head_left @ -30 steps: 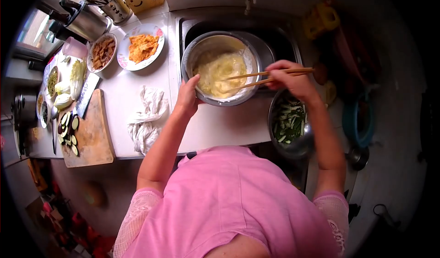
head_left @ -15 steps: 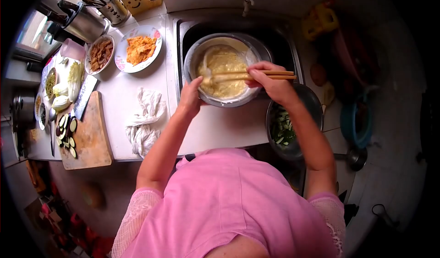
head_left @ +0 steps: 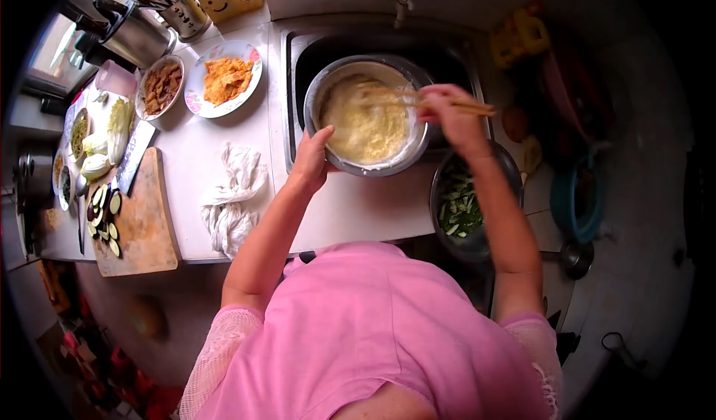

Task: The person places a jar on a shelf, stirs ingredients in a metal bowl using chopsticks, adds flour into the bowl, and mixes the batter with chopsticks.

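Note:
A metal bowl (head_left: 313, 114) is tilted over the front edge of the sink, with pale yellow batter (head_left: 369, 125) inside. My left hand (head_left: 313, 155) grips its lower left rim, thumb on top. Wooden chopsticks (head_left: 477, 108) are held in my right hand (head_left: 451, 114), whose fingers are closed round them at the bowl's right side. Their tips reach into the batter and are blurred by motion. Below my right forearm, a second metal bowl (head_left: 496, 159) holds green cut vegetables (head_left: 459, 207).
Left on the counter are a plate of orange food (head_left: 227, 80), a bowl of brown pieces (head_left: 162, 88), a white cloth (head_left: 235, 196), a cleaver (head_left: 136, 157) and a cutting board (head_left: 149, 226) with eggplant slices. A faucet (head_left: 401, 8) is behind the sink (head_left: 289, 54).
My right hand has moved left from its place a second ago, then slightly right and up, swinging the chopsticks through the batter. My left hand has kept hold of the bowl, which has shifted slightly right.

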{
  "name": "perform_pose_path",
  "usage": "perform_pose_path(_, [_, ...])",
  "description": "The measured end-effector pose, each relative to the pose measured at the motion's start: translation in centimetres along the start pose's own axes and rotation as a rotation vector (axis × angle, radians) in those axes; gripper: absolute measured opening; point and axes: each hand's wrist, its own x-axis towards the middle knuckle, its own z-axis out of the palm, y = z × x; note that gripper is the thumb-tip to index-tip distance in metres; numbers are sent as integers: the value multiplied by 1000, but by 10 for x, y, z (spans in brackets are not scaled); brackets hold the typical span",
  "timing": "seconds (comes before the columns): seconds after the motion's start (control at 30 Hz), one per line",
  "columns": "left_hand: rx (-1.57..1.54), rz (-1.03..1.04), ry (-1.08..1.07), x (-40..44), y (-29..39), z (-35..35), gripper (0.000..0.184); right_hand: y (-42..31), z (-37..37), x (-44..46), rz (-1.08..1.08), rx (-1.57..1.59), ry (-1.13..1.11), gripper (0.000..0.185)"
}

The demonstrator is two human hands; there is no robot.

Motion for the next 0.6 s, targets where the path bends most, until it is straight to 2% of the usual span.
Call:
perform_pose_path(0.07, [-65, -104, -72, 8, 1, -16, 41, 2, 8, -20, 31, 82, -239, 20])
perform_pose_path(0.1, [-106, -131, -76, 2, 9, -19, 42, -5, -7, -25, 185, 61, -249, 20])
perform_pose_path(0.13, [-88, -33, -76, -8, 19, -14, 44, -5, -28, -22, 196, 3, -221, 20])
perform_pose_path(0.2, [-36, 58, -46, 3, 3, -15, 45, 3, -44, -3, 100, 7, -74, 20])
perform_pose_path(0.23, [-5, 47, -56, -3, 5, -4, 45, -7, -24, -3, 77, 16, 16, 21])
perform_pose_path(0.27, [30, 75, -28, -3, 2, 2, 46, -4, -6, -3, 26, 3, 2, 19])
perform_pose_path(0.33, [-10, -43, -52, 2, 5, -8, 47, -1, 10, -20, 46, -16, -279, 18])
perform_pose_path(0.4, [-53, -13, -77, -4, 14, -18, 48, -9, -13, -29, 157, 7, -237, 17])
perform_pose_path(0.47, [-45, 5, -84, -3, 10, -19, 47, -1, -37, -9, 114, -26, -67, 17])
perform_pose_path(0.53, [-2, 43, -44, 1, -1, -5, 48, -1, -5, -3, -15, 32, 17, 19])
perform_pose_path(0.6, [-33, 34, -60, 7, 0, -12, 48, 3, 16, -19, -14, -5, -212, 19])
